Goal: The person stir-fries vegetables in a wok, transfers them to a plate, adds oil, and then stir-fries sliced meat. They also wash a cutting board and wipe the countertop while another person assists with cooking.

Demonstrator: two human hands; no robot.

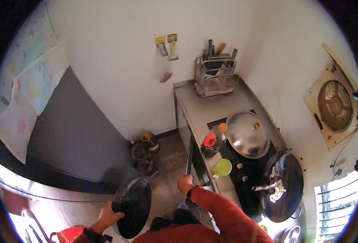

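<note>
At the lower left, my left hand point(110, 215) grips the near edge of a round dark pan or lid point(133, 206), held tilted, with the thumb over its face. My right hand point(185, 183) is closed around the lower end of a dark bar or handle point(190, 156) beside the counter's front; what the bar belongs to is unclear. Right of that hand a green cup point(223, 167) stands near the counter edge, next to a bottle with an orange cap point(214, 141). A wok point(284, 188) on the stove holds pale food and a utensil.
A domed metal lid point(247, 133) lies over the stove's back part. A metal rack with knives point(215, 65) stands at the counter's far end. Bottles and other items point(147, 152) sit on the floor by the wall. A dark grey panel point(81, 127) rises on the left, partly under a patterned cloth point(36, 82).
</note>
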